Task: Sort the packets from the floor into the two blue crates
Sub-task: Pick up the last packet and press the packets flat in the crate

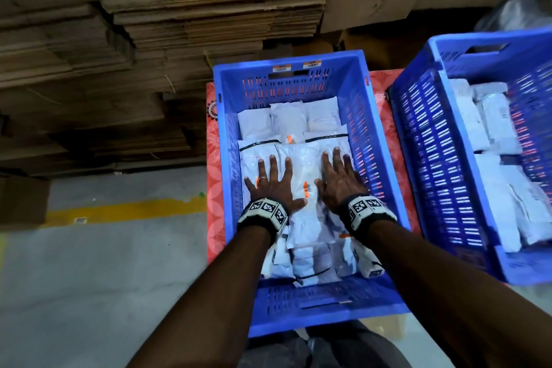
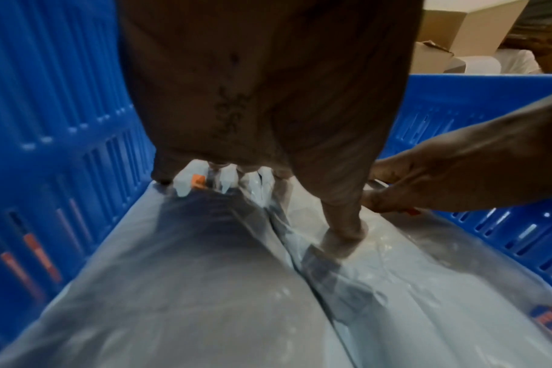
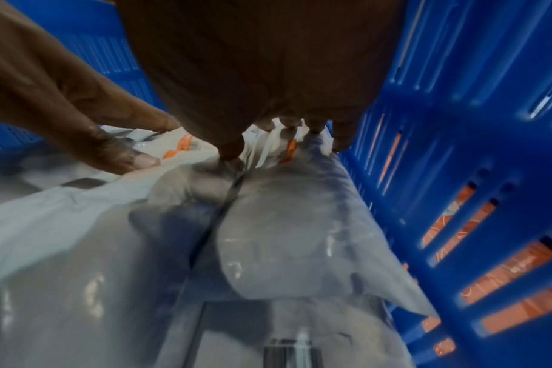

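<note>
Both hands lie flat, fingers spread, on white plastic packets inside the near blue crate. My left hand presses the left side of the top layer, and my right hand presses the right side by the crate wall. Several more white packets fill the crate's far end and near end. A second blue crate at the right holds several white packets too. In the left wrist view the palm hangs over glossy packets. The right wrist view has fingertips touching a packet.
Stacks of flattened cardboard rise behind and left of the crates. Both crates stand on a red patterned sheet. Grey floor with a yellow line spreads to the left. A cardboard box sits at the far left edge.
</note>
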`<state>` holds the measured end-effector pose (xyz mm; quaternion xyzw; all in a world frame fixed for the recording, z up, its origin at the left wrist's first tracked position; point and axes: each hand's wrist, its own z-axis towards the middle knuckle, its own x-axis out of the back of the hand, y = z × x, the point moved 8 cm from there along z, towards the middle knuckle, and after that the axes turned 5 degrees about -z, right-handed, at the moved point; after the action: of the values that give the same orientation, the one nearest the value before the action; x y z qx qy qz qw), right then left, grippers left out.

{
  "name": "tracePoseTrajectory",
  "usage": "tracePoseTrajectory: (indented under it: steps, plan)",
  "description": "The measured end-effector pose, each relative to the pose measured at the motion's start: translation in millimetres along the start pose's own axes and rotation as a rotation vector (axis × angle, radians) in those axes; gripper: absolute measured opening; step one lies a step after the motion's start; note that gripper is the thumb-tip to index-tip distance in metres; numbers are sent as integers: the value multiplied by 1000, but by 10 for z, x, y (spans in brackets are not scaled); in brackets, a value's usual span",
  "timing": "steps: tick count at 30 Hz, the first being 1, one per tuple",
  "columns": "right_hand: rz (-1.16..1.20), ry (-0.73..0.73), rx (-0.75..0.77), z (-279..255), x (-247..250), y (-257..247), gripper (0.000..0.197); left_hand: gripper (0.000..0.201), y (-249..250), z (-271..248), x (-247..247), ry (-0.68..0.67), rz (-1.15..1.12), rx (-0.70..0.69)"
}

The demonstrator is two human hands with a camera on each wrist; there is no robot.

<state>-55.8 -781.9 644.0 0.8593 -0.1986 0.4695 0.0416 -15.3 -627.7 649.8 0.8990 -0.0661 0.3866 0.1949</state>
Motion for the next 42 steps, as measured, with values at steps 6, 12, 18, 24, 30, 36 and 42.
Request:
tracePoseTrajectory:
  steps: [6, 12, 18, 24, 30, 36, 42]
  plan:
    - [-13, 3, 21, 60, -85, 6, 69, 102, -35, 50, -77, 30, -5, 5]
    - [-6, 88, 40, 6, -29, 37, 65, 101, -2, 24, 36, 55, -17, 17]
    - [115, 267, -7, -16, 106, 51, 60, 75, 29, 60, 337, 210, -179, 42]
    - [148, 315, 0, 14, -31, -44, 66, 68, -72, 147, 219, 464, -154, 72]
    - [74, 383, -82, 11, -144, -33, 66, 65, -127, 184, 61, 592, -76, 75]
    - [34, 408, -90, 50, -201, -15, 66, 63, -150, 216, -21, 643, -52, 77]
    - [17, 438, -98, 67, -228, -5, 66, 61, -155, 220, -64, 675, -30, 63]
